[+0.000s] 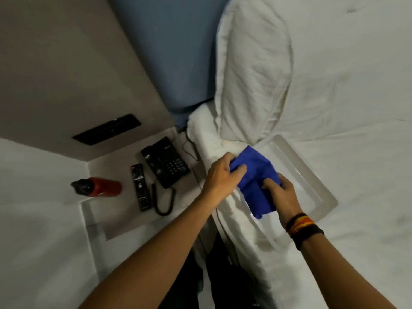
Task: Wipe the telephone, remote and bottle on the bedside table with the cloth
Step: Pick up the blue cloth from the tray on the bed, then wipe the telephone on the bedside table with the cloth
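Both hands over the bed edge, working one blue cloth [254, 179]. Left hand [225, 172] has its grip closed on the cloth's upper left corner, fingers curled into the fabric. Right hand [281, 192] has its grip closed on the lower right side, thumb on top. Cloth bunched and folded between them, its lower end hanging free just below the right hand. Braided wristbands [303, 228], black with orange and yellow, on the right wrist.

Cloth held above the near corner of a white rectangular tray [312, 175] lying on the white bed [356, 85]. Pillow [254, 70] beyond the tray, one end reaching the tray's far edge.

Bedside table [124, 221] left of the bed, set in the corner of the wall. On it, left to right: red bottle [98, 186] with a black cap, lying on its side at the table's left edge; black remote [141, 187], lengthwise, beside the bottle but apart from it; black telephone [165, 165], handset on the cradle, coiled cord looping down past the remote's near end. Remote and telephone close, not clearly touching. None of the three is touched by hand or cloth. Dark panel [107, 130] on the wall above the table
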Motion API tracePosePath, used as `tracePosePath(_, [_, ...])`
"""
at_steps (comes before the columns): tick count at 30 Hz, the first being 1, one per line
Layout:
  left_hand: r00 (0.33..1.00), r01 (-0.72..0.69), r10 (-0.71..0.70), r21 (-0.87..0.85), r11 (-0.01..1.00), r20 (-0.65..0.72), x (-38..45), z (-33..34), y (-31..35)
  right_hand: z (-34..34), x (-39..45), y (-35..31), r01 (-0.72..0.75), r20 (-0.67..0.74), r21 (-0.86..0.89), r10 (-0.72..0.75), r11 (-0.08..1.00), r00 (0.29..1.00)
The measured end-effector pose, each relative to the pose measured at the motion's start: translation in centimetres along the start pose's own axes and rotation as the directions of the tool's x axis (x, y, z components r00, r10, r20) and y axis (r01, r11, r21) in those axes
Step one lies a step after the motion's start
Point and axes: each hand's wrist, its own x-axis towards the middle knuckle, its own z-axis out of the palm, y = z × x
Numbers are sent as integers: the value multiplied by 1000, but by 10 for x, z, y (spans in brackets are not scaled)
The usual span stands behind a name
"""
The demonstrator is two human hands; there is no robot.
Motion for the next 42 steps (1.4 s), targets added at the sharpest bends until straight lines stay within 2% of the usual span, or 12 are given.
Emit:
tracePosePath(7, [951, 136, -248, -468, 873, -187, -1, -123, -80, 117, 3, -25, -99, 312, -100, 126, 990, 942])
tracePosePath(14, [891, 116, -425, -829, 547, -157, 41, -202, -187, 257, 62, -13, -23, 335, -194, 88, 981, 938])
tracePosePath(18, [860, 100, -477, -857, 505, -181, 68, -227, -244, 328, 103, -10, 46, 428, -221, 55, 974, 902])
tracePosePath(23, [745, 248, -649, -839, 484, -153, 76, -201, -300, 377, 130, -4, 30, 427, -234, 75, 972, 901])
tracePosePath(27, [744, 383, -667, -800, 461, -29, 69, -167, -318, 376, 138, 14, -17, 361, -378, 164, 926, 918])
tracePosePath(29, [733, 444, -680, -742, 503, -23, 73, -152, -324, 371, 143, 28, 1, 327, -524, 200, 852, 924])
tracePosePath(32, [728, 488, -683, -658, 573, -56, 84, -143, -330, 374, 144, 38, 279, 334, -732, -29, 621, 942])
tracePosePath(34, [741, 493, -663, -586, 643, -106, 90, -142, -333, 385, 148, 41, 538, 505, -777, -187, 327, 842])
tracePosePath(36, [752, 518, -645, -484, 705, -134, 96, -144, -333, 398, 155, 47, 701, 690, -711, -136, 56, 711])
tracePosePath(37, [753, 533, -642, -441, 722, -140, 99, -146, -333, 405, 160, 50, 729, 728, -684, -71, -16, 682])
tracePosePath(39, [761, 546, -634, -392, 740, -138, 103, -150, -333, 413, 166, 56, 741, 745, -665, -15, -90, 667])
tracePosePath(42, [776, 548, -608, -300, 781, -167, 106, -153, -331, 413, 163, 64, 746, 753, -658, -81, -106, 653])
